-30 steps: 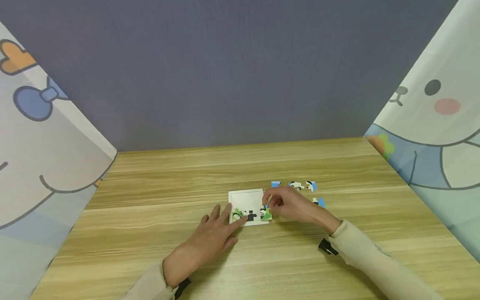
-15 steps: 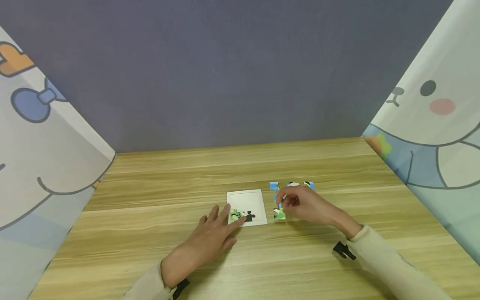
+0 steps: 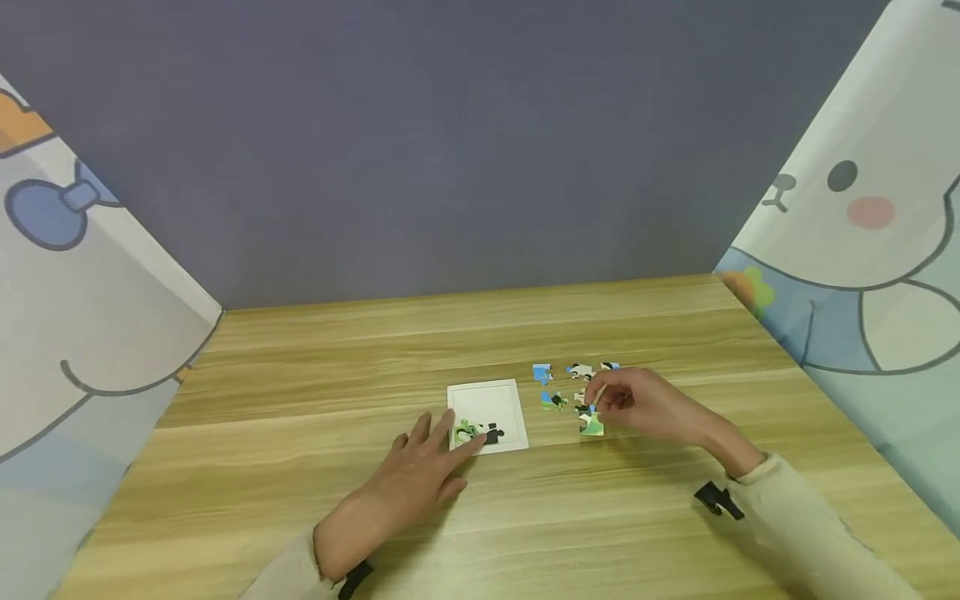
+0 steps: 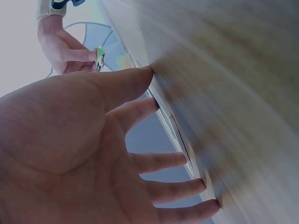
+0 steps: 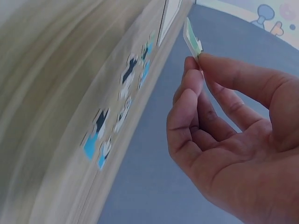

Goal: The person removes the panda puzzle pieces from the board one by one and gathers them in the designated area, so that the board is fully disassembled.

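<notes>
Between thumb and fingertips, my right hand (image 3: 652, 410) pinches a green and white jigsaw piece (image 3: 592, 426), to the right of a square white puzzle tray (image 3: 487, 397). The right wrist view shows that piece (image 5: 192, 38) tilted on edge, raised off the table. My left hand (image 3: 405, 475) has its fingers spread at the tray's lower left corner, fingertips down on it. Two joined pieces lie in the tray's lower left: a green one (image 3: 464, 432) and a black and white one (image 3: 493, 434). The index fingertip touches the black and white piece.
Several loose jigsaw pieces lie right of the tray, among them a blue one (image 3: 542, 372), a panda-patterned one (image 3: 581, 372) and a blue-green one (image 3: 554, 401). The right hand partly covers others. A grey panel (image 3: 465, 150) stands behind the wooden table (image 3: 337, 350).
My right hand has moved right, away from the tray, carrying the green and white piece from the tray's lower right corner. The left hand stays in place on the tray.
</notes>
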The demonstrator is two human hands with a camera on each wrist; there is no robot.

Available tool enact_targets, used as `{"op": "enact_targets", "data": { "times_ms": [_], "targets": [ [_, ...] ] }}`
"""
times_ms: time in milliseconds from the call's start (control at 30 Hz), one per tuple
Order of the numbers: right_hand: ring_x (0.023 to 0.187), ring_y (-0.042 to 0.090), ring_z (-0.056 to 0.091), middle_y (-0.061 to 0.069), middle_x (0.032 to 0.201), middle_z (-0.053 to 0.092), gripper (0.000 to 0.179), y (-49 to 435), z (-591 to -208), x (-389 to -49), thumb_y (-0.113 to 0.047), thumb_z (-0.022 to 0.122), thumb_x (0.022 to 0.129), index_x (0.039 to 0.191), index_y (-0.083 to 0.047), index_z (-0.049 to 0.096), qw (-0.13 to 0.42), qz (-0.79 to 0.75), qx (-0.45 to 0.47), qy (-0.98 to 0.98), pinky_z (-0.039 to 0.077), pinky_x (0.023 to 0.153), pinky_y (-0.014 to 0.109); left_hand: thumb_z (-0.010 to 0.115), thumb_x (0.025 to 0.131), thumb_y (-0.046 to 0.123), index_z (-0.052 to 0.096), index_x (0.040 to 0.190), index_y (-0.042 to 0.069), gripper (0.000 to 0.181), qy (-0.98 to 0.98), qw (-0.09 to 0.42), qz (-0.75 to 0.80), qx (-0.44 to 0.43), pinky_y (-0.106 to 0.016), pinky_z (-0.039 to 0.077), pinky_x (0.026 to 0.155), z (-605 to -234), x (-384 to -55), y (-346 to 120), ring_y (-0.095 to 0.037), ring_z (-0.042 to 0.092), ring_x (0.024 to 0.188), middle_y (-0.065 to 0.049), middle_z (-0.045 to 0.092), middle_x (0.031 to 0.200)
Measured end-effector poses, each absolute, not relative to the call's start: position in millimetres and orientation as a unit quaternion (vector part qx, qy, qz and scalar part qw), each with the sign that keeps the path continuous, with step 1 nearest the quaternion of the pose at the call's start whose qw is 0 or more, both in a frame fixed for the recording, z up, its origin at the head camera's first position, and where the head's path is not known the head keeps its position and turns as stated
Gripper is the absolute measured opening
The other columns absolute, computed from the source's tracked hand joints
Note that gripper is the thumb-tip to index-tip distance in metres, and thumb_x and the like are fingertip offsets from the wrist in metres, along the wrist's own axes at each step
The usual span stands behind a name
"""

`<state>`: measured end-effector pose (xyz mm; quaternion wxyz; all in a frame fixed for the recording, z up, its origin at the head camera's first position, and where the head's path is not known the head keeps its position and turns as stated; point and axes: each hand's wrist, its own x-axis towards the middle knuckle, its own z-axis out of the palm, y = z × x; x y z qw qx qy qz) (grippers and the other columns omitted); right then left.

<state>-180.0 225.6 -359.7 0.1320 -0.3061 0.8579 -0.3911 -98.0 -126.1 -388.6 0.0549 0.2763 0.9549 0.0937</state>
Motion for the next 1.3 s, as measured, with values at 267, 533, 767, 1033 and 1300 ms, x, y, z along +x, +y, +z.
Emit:
{"op": "enact_targets", "data": {
  "times_ms": [267, 533, 767, 1033, 1300],
  "targets": [
    [0.073, 0.012, 0.061, 0.002, 0.085, 0.065, 0.020, 241, -363, -191, 0.006, 0.065, 0.088, 0.100, -0.010, 0.068, 0.154, -0.374, -0.305, 0.862, 0.049, 0.062, 0.025, 0.058, 0.101, 0.034, 0.041, 0.153, 0.030, 0.054, 0.954, 0.055, 0.096, 0.278, -0.067, 0.042, 0.096, -388, -98, -128, -0.057, 0.035, 0.135, -0.026, 0.033, 0.155],
    [0.067, 0.010, 0.058, 0.005, 0.078, 0.066, 0.015, 260, -358, -200, 0.001, 0.067, 0.089, 0.100, -0.009, 0.068, 0.183, -0.363, -0.291, 0.866, 0.049, 0.062, 0.025, 0.058, 0.102, 0.033, 0.041, 0.153, 0.028, 0.054, 0.953, 0.039, 0.083, 0.287, -0.066, 0.045, 0.094, -388, -98, -129, -0.057, 0.037, 0.134, -0.027, 0.034, 0.154],
    [0.064, 0.007, 0.053, 0.001, 0.075, 0.064, 0.019, 267, -359, -203, 0.007, 0.066, 0.083, 0.094, -0.009, 0.068, 0.204, -0.328, -0.295, 0.874, 0.043, 0.059, 0.023, 0.057, 0.102, 0.034, 0.040, 0.153, 0.029, 0.054, 0.954, 0.049, 0.078, 0.286, -0.065, 0.045, 0.095, -386, -98, -127, -0.056, 0.037, 0.134, -0.027, 0.033, 0.154],
    [0.054, 0.002, 0.043, -0.004, 0.064, 0.057, 0.023, 263, -366, -199, 0.010, 0.062, 0.076, 0.086, -0.011, 0.064, 0.211, -0.304, -0.291, 0.882, 0.035, 0.052, 0.021, 0.059, 0.101, 0.033, 0.043, 0.152, 0.030, 0.053, 0.955, 0.054, 0.101, 0.275, -0.066, 0.042, 0.096, -385, -98, -126, -0.056, 0.036, 0.135, -0.032, 0.029, 0.153],
    [0.053, 0.002, 0.039, -0.006, 0.061, 0.051, 0.026, 258, -365, -195, 0.010, 0.059, 0.076, 0.086, -0.013, 0.064, 0.195, -0.273, -0.279, 0.900, 0.033, 0.051, 0.021, 0.060, 0.101, 0.032, 0.046, 0.151, 0.028, 0.052, 0.952, 0.036, 0.102, 0.287, -0.066, 0.045, 0.093, -387, -97, -127, -0.057, 0.038, 0.133, -0.026, 0.035, 0.153]
  ]
}}
